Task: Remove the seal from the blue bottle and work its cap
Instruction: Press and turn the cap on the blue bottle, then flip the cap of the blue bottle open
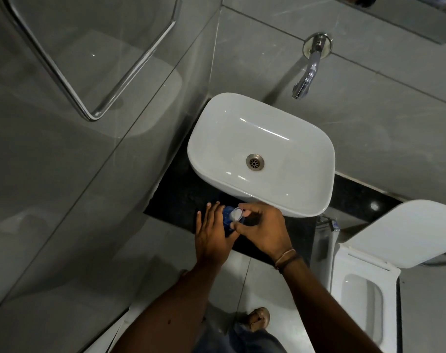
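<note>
Head view — we see the blue bottle [227, 220] on the dark counter [181, 197] before the basin [262, 154], left hand [211, 235] wrapped around it, right hand [264, 230] pinching the pale seal [236, 214]. A hard tug may tip the bottle — likely spilling.

Blue bottle [227, 220]: body largely hidden between the two hands [211, 235]; label unreadable. Whether the pale disc [236, 214] at its top is seal or cap cannot be told. Toilet [364, 296] cut off by right edge. Counter [181, 197] partly hidden under the basin [262, 149].
</note>
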### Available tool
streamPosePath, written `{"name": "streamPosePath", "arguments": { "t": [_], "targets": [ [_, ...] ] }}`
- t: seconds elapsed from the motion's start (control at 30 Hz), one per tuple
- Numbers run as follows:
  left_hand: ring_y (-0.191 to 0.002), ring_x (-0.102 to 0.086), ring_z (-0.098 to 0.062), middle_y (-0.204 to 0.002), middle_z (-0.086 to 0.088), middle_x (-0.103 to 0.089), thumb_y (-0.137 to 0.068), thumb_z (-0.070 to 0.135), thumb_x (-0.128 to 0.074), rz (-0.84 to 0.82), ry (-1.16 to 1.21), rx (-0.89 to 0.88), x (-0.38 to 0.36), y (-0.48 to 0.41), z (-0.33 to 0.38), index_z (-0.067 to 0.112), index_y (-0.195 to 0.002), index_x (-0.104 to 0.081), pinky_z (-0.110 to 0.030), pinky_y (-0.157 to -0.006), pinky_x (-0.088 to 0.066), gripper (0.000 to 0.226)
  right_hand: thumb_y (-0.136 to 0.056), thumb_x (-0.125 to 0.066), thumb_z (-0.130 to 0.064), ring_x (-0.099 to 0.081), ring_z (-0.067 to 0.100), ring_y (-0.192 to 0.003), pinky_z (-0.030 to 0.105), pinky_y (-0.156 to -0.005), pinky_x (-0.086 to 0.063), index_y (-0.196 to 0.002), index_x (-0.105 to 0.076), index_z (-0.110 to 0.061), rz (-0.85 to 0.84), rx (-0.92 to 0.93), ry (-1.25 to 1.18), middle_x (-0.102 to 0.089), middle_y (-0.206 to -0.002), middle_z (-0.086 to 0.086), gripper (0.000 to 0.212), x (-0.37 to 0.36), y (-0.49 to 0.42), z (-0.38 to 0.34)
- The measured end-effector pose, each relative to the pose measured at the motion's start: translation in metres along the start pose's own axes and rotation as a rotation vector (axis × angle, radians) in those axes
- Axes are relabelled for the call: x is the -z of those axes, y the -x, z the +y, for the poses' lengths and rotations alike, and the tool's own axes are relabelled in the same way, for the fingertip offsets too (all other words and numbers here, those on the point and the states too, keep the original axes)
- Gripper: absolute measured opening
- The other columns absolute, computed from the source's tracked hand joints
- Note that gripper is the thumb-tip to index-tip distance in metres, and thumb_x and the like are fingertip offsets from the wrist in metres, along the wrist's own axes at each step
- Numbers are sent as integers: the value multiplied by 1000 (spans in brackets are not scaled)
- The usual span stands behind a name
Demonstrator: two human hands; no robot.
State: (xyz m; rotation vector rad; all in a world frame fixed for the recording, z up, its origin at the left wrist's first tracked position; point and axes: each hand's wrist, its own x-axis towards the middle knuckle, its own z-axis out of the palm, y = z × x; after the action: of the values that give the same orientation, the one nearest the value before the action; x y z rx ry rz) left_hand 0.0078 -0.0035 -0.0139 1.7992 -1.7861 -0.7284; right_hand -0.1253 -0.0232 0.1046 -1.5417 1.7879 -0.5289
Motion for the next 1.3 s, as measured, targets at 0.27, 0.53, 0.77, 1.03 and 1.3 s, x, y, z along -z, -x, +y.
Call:
{"name": "streamPosePath", "arguments": {
  "t": [0.27,0.53,0.77,1.03,1.3],
  "targets": [
    [-140,-45,-28,-154,-9,-48,-76,57,-78,-54,208,147,6,7,1,14,-151,-40,-44,-106,-47,94,-93,-76,-8,-74,18,-106,41,-96,-63,-115,-73,-36,30,-287,-375,-74,-108,-9,35,-12,13,30],
    [-122,-59,-20,-140,-4,-57,-89,43,-74,-41,333,152,14,9,4,18,-144,-50,-29,-90,-50,66,-110,-51,-18,-72,31,-120,31,-88,-60,-148,-58,-15,1,-556,-796,-70,-138,14,38,-49,13,34],
    [-126,-57,-19,-145,-5,-54,-93,40,-69,-20,360,149,19,7,5,17,-147,-47,-38,-97,-54,62,-110,-50,-12,-67,40,-129,41,-102,-58,-149,-57,-7,32,-546,-864,-66,-142,20,40,-53,4,32],
    [-127,-55,-13,-144,3,-54,-91,35,-74,97,351,195,57,-19,-30,25,-146,-47,-21,-93,-42,62,-109,-54,-16,-74,30,-120,26,-86,-62,-143,-64,-14,-57,-499,-891,-74,-133,12,35,-84,-30,-11],
    [-130,-53,-15,-148,2,-54,-87,29,-77,148,303,276,87,-34,-75,26,-147,-45,-25,-99,-42,68,-109,-55,-12,-74,12,-86,22,-78,-61,-143,-62,-8,-139,-524,-905,-74,-126,13,36,-133,-60,-46]
  ]
}}
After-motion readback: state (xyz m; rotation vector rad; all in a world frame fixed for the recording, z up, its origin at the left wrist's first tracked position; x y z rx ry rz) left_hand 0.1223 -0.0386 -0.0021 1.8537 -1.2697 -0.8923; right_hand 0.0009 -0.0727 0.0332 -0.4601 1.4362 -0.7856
